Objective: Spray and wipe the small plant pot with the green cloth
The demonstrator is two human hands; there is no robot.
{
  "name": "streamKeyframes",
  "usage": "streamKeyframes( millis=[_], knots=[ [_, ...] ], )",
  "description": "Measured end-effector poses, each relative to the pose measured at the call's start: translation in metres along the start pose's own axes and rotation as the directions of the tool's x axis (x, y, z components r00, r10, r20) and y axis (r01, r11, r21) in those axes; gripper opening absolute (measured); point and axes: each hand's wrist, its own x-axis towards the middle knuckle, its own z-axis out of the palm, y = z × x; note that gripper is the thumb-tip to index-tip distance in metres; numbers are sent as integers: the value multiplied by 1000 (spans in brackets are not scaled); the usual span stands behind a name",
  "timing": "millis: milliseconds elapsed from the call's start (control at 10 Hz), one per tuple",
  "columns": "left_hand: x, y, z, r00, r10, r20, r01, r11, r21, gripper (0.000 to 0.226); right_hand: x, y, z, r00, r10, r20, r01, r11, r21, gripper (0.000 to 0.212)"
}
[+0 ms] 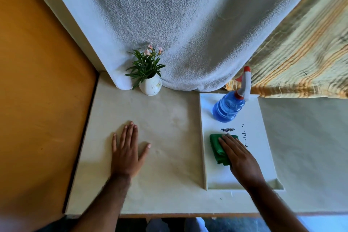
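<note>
Over on the left, a tall orange-brown wooden panel (37, 81) runs along the edge of the pale cream table (160, 128). Next to it the left hand (128, 149) lies palm down on the bare tabletop, its fingers (130, 130) spread flat and holding nothing. Well beyond it, at the back of the table, the small white ceramic plant pot (150, 85) with green leaves and pink blossoms stands upright against the hanging white textured towel (188, 24). Further right sits a flat white rectangular tray (259, 137); a blue plastic spray bottle with a white and red trigger head (228, 107) stands at its far end. Nearer, the right hand (239, 156) presses flat on the folded green cloth (218, 149) in the tray, fingers extended rather than curled, seemingly not gripping it. Behind the tray's far right hangs a striped yellow-green fabric (301, 52).
</note>
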Motion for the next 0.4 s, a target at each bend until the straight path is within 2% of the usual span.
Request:
streamKeyframes(
  millis=[100,200,300,400],
  knots=[
    [-1,1,1,1000,7,-6,-7,1000,16,83,-6,8,4,997,-2,72,6,999,-49,79],
    [-1,1,1,1000,14,-5,-14,999,38,82,-16,10,8,980,-49,195,77,987,-143,77],
    [-1,2,-1,1000,20,15,-20,999,42,81,-18,9,6,953,-37,299,96,978,-185,85],
    [2,8,-12,995,14,95,-16,1000,18,89,-12,-1,-10,949,9,316,40,988,-150,96]
  ],
)
